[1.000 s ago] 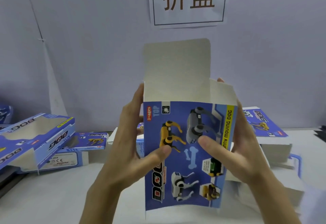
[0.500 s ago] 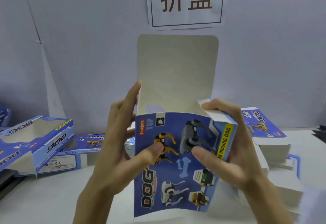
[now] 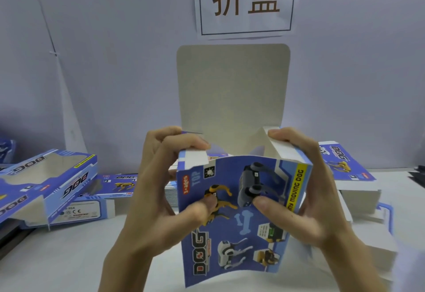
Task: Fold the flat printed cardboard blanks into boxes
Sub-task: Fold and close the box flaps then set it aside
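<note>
Since the earlier frame both side flaps are folding inward. My left hand [image 3: 161, 190] and right hand [image 3: 301, 190] are each pinching the box [image 3: 232, 222], held upright above the desk [image 3: 69, 257]; the top lid [image 3: 232, 89] at 12 o'clock is still standing open, and finished boxes [image 3: 46, 188] are lying at 9 o'clock.

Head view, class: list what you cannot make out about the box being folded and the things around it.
- Box bottom end: cut off by the lower frame edge.
- Box back panel: hidden behind its printed front.
- Left hand and right hand fingertips behind the box: hidden by it.
- Label print on the folded box at left: too small.
- Stack at right: partly hidden by the right hand.
</note>
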